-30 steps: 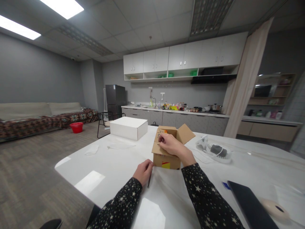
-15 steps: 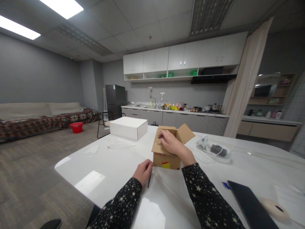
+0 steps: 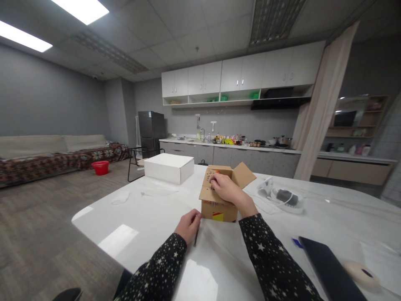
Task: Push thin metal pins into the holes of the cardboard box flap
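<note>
Across the white worktop (image 3: pixel 140 228), a white box (image 3: pixel 167 168) sits at eleven o'clock; the left hand (image 3: pixel 188 225) curls its fingers round a dark rod (image 3: pixel 196 238); at twelve, a cardboard box (image 3: pixel 218 210) stands under the right hand (image 3: pixel 228 190), fingers bunched, grip unclear.

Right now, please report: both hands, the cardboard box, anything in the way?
Right hand over cardboard box. Left hand on table, thin dark rod jutting out. Right flap open; right hand hides part of top.

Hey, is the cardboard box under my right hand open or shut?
At least partly open: the cardboard box has its right flap sticking outward, while a near flap lies flat beneath the right hand.
</note>
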Demonstrator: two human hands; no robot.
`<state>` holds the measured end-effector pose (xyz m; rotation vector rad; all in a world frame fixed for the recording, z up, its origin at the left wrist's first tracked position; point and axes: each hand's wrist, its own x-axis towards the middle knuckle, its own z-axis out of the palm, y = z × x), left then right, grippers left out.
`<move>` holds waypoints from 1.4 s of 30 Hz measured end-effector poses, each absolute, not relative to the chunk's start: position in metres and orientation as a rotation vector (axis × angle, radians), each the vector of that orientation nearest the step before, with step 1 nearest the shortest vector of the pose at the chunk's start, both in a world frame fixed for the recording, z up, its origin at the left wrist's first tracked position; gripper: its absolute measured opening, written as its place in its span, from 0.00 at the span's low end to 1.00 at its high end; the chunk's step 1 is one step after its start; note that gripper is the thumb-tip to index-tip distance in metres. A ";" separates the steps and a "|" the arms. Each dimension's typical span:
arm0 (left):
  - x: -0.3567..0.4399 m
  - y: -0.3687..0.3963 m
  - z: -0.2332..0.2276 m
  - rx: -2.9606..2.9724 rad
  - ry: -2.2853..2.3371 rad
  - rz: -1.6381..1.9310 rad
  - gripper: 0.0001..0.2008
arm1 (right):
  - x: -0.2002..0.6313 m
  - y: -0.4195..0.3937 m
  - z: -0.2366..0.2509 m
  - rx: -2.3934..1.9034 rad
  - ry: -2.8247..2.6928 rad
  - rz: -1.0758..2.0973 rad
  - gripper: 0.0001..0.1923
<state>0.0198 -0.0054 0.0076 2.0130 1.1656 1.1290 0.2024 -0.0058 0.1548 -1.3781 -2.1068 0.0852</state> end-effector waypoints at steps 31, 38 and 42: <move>0.021 -0.006 0.009 2.015 1.165 1.132 0.14 | 0.197 -0.012 0.163 -1.195 -1.844 0.112 0.08; 0.021 -0.007 0.010 2.011 1.161 1.145 0.14 | 0.192 -0.025 0.172 -1.118 -1.869 0.102 0.09; 0.021 -0.007 0.010 2.003 1.169 1.145 0.14 | 0.187 -0.035 0.178 -1.053 -1.957 0.189 0.09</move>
